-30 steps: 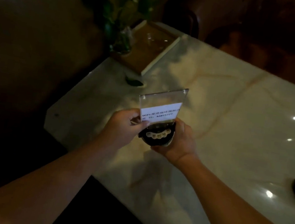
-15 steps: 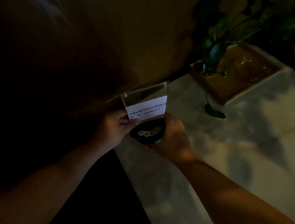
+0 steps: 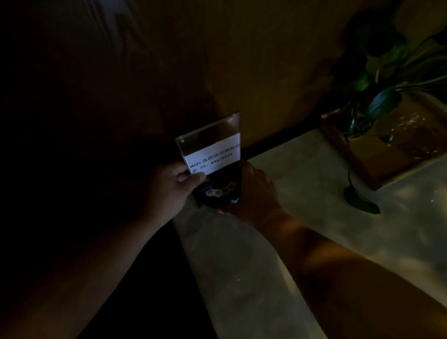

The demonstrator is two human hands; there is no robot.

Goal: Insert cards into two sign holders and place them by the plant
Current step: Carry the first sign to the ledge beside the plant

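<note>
A clear acrylic sign holder (image 3: 212,134) with a dark round base stands tilted at the near left corner of the marble table (image 3: 303,263). A white card (image 3: 215,155) with printed text sits in its lower half. My left hand (image 3: 170,191) pinches the card's lower left corner. On the right side, my right hand (image 3: 252,197) grips the base. The plant (image 3: 383,76) stands at the upper right, well apart from the holder. No second holder is in view.
The plant's glass vase rests on a wooden tray (image 3: 379,171) at the table's far end. One leaf (image 3: 360,200) trails down onto the marble. A dark wooden wall (image 3: 176,36) runs behind, and the floor to the left is in deep shadow.
The view has swung left, so the plant and tray now sit at the upper right. Both hands keep the same hold on the card and holder, which stay near the table's left corner.
</note>
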